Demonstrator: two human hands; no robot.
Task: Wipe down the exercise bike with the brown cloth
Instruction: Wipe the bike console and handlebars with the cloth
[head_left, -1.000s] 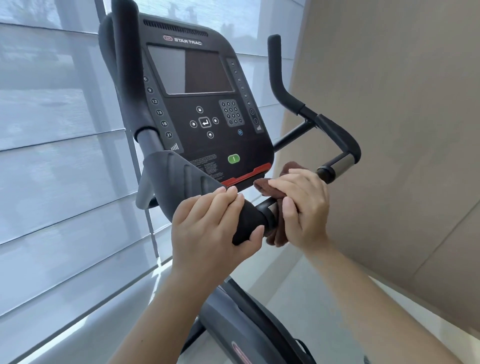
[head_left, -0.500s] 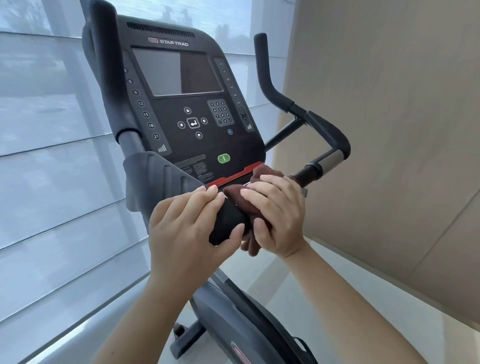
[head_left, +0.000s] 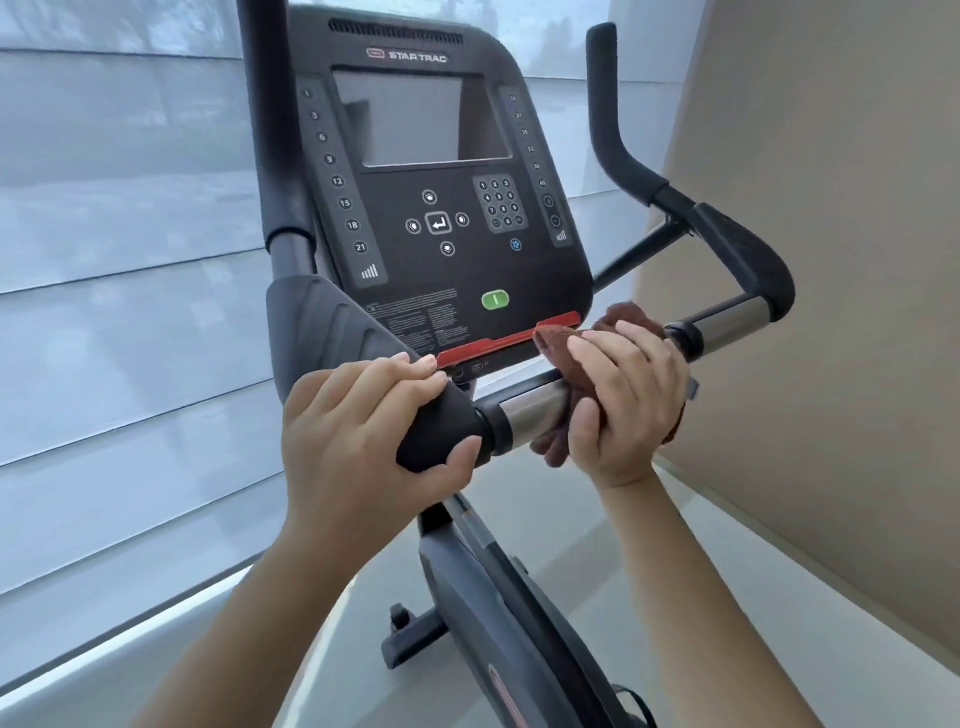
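Note:
The exercise bike's black console (head_left: 441, 208) faces me, with its handlebar running across below it. My left hand (head_left: 363, 431) grips the black foam end of the left handlebar grip (head_left: 441, 421). My right hand (head_left: 623, 400) is wrapped around the bar just to the right, holding the brown cloth (head_left: 563, 345) bunched against the bar. A bare chrome section (head_left: 530, 413) shows between my two hands. Another chrome sleeve (head_left: 732, 322) lies beyond the cloth on the right grip. Most of the cloth is hidden under my fingers.
The right handlebar horn (head_left: 613, 130) rises beside a beige wall (head_left: 831, 260) close on the right. Window blinds (head_left: 130, 260) fill the left. The bike's frame (head_left: 498, 613) and front foot (head_left: 410, 639) stand on a pale floor below.
My right hand has slid the brown cloth to the right along the bar, away from my left hand, uncovering a chrome section. The view has shifted so the console sits more centred.

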